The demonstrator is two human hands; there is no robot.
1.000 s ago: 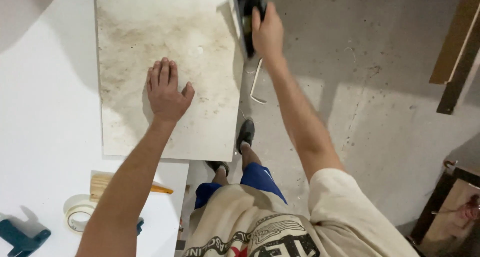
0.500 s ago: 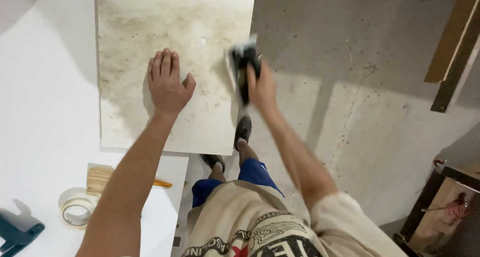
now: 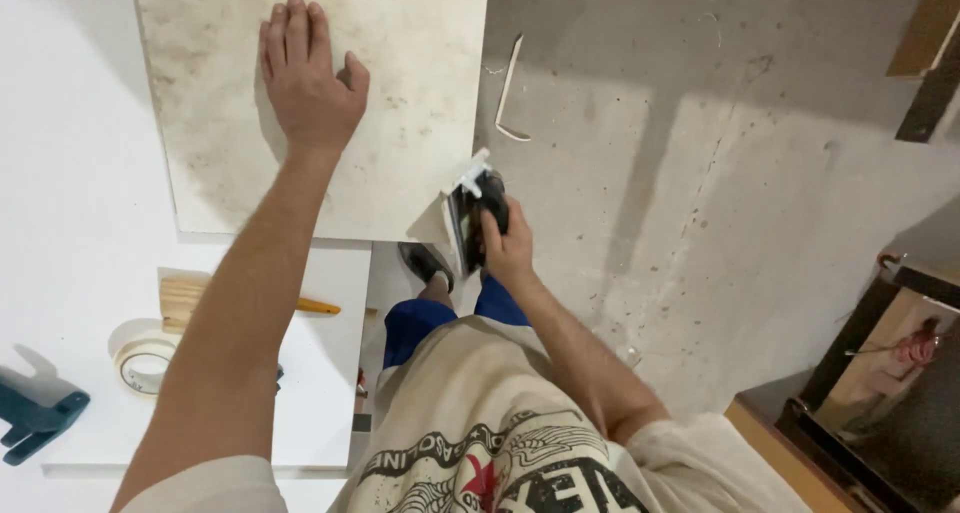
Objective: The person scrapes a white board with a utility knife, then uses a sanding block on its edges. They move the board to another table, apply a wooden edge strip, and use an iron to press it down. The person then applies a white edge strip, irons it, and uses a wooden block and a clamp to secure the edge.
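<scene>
My left hand (image 3: 305, 78) lies flat, fingers spread, on a stained beige board (image 3: 420, 123) that rests on a white table and overhangs it to the right. My right hand (image 3: 507, 245) grips a small black and white hand tool (image 3: 470, 213) pressed against the board's right edge, near its front corner.
On the white table (image 3: 70, 273) lie a roll of tape (image 3: 140, 363), a wooden block (image 3: 190, 298) with an orange pencil, and a dark blue tool (image 3: 35, 418). A thin pale strip (image 3: 510, 88) lies on the concrete floor. Wooden furniture (image 3: 860, 413) stands at the right.
My right hand has slid the tool along the board's right edge from the far end toward me. My left hand has stayed flat on the board.
</scene>
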